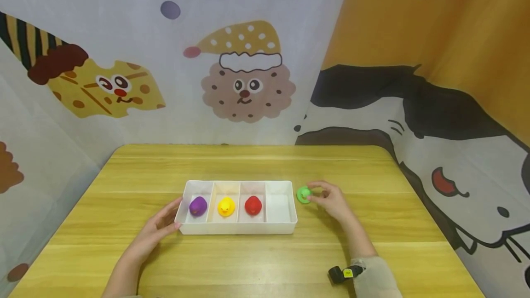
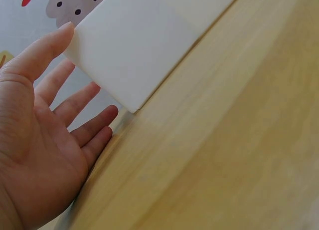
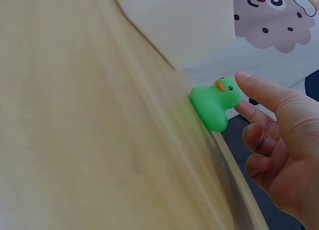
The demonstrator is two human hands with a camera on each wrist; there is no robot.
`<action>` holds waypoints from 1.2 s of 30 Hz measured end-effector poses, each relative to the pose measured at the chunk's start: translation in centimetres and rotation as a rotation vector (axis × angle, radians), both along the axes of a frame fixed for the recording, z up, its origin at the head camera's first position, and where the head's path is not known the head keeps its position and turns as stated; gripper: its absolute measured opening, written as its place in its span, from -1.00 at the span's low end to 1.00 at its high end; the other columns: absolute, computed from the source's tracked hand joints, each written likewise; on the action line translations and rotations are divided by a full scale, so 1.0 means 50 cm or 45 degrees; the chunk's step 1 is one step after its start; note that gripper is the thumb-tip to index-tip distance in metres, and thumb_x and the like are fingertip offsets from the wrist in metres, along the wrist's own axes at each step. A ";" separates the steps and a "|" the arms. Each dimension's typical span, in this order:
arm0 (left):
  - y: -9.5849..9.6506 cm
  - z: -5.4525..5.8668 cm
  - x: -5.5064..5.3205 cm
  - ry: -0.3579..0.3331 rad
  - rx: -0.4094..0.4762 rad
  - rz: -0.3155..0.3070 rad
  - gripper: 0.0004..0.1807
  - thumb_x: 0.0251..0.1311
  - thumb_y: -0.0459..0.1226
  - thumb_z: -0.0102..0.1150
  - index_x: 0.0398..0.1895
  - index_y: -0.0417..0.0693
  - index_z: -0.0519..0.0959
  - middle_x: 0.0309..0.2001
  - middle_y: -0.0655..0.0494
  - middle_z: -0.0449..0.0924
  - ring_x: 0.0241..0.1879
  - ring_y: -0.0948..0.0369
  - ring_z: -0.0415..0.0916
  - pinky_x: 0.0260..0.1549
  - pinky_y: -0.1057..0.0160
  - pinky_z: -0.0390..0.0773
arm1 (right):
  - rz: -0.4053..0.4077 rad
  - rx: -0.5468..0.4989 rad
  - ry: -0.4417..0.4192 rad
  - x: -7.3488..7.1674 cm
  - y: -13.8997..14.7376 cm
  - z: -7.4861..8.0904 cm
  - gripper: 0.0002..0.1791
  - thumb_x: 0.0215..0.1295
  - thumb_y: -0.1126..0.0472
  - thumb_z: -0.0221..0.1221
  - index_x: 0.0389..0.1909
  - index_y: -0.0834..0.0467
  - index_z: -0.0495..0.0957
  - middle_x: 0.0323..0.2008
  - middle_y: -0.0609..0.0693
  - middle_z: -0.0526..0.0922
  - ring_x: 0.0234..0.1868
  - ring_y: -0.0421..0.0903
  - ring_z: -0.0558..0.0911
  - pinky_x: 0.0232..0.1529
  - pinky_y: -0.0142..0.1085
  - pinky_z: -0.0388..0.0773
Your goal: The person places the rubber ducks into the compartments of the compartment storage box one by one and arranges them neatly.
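Observation:
A white tray [image 1: 238, 229] with side-by-side compartments sits on the table. In it are a purple rubber duck [image 1: 198, 206], a yellow rubber duck [image 1: 226, 206] and a red rubber duck [image 1: 253, 205], each in its own compartment; the rightmost compartment holds none. At the tray's left end is my left hand [image 1: 155, 229], its thumb tip at the corner and its fingers loosely extended along the end wall. A green rubber duck [image 3: 212, 103] stands on the table just right of the tray. My right hand [image 1: 331, 200] is beside it, thumb and index finger apart at its head.
The wooden table [image 1: 232, 266] has its far edge against a cartoon-printed cloth [image 1: 165, 128]. A black strap device [image 1: 341, 274] is worn at the right wrist, by the sleeve [image 1: 374, 277].

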State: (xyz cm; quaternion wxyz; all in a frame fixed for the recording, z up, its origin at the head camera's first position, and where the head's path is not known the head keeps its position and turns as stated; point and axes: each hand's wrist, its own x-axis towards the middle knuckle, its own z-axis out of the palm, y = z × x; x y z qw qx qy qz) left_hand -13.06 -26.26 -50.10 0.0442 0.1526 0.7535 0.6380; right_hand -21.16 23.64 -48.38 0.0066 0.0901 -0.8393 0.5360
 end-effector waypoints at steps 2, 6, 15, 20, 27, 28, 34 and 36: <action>0.000 0.001 0.001 -0.006 -0.005 0.004 -0.34 0.33 -0.43 0.02 0.47 -0.19 0.08 0.36 -0.37 0.11 0.20 0.41 0.28 0.05 0.45 0.29 | 0.007 -0.012 -0.001 -0.001 -0.002 -0.003 -0.56 0.03 0.27 0.41 -0.01 0.18 0.61 -0.15 0.11 0.65 -0.68 -0.21 0.36 -0.73 -0.43 0.31; 0.000 0.002 0.002 -0.009 -0.010 0.010 -0.34 0.33 -0.43 0.02 0.47 -0.17 0.09 0.37 -0.36 0.11 0.20 0.42 0.27 0.05 0.45 0.29 | 0.004 -0.019 -0.011 -0.001 -0.005 -0.009 -0.59 0.03 0.28 0.41 -0.03 0.18 0.62 -0.18 0.12 0.65 -0.68 -0.21 0.38 -0.70 -0.43 0.33; 0.000 0.006 0.001 -0.022 -0.016 0.012 -0.34 0.33 -0.42 0.03 0.47 -0.17 0.09 0.37 -0.35 0.10 0.19 0.46 0.27 0.05 0.46 0.28 | 0.004 -0.006 -0.058 -0.001 -0.002 -0.017 -0.60 0.06 0.22 0.40 -0.03 0.16 0.63 -0.08 0.11 0.62 -0.60 -0.17 0.41 -0.61 -0.40 0.39; 0.001 0.007 0.002 -0.023 -0.023 0.017 -0.34 0.33 -0.42 0.03 0.47 -0.17 0.09 0.37 -0.35 0.11 0.18 0.47 0.27 0.05 0.46 0.28 | 0.000 -0.013 -0.055 -0.002 -0.003 -0.019 -0.61 0.06 0.24 0.40 -0.04 0.16 0.63 -0.07 0.10 0.63 -0.61 -0.17 0.41 -0.62 -0.40 0.39; 0.001 0.005 0.002 -0.013 -0.020 0.017 -0.34 0.33 -0.43 0.02 0.47 -0.16 0.09 0.36 -0.37 0.13 0.17 0.45 0.29 0.04 0.44 0.30 | -0.007 -0.020 -0.036 -0.001 -0.007 -0.014 -0.63 0.05 0.28 0.40 -0.07 0.17 0.64 -0.06 0.12 0.63 -0.60 -0.14 0.45 -0.60 -0.38 0.44; 0.001 0.005 0.002 -0.013 -0.020 0.017 -0.34 0.33 -0.43 0.02 0.47 -0.16 0.09 0.36 -0.37 0.13 0.17 0.45 0.30 0.04 0.44 0.31 | -0.009 -0.022 -0.036 0.000 -0.007 -0.013 -0.64 0.05 0.28 0.40 -0.07 0.16 0.64 -0.06 0.12 0.63 -0.60 -0.13 0.46 -0.61 -0.38 0.44; 0.001 0.003 0.002 -0.010 -0.012 0.018 -0.34 0.32 -0.43 0.02 0.46 -0.19 0.08 0.35 -0.38 0.13 0.17 0.44 0.30 0.04 0.44 0.30 | -0.007 -0.032 -0.032 0.000 -0.009 -0.006 -0.63 0.08 0.28 0.39 -0.05 0.19 0.63 -0.03 0.14 0.62 -0.62 -0.09 0.48 -0.67 -0.42 0.38; 0.002 0.002 0.001 -0.012 -0.007 0.015 -0.34 0.32 -0.43 0.02 0.46 -0.21 0.08 0.35 -0.38 0.13 0.18 0.43 0.30 0.04 0.44 0.30 | -0.005 -0.038 -0.028 0.003 -0.010 0.001 -0.63 0.09 0.30 0.38 -0.04 0.21 0.62 -0.03 0.16 0.62 -0.65 -0.13 0.45 -0.70 -0.44 0.34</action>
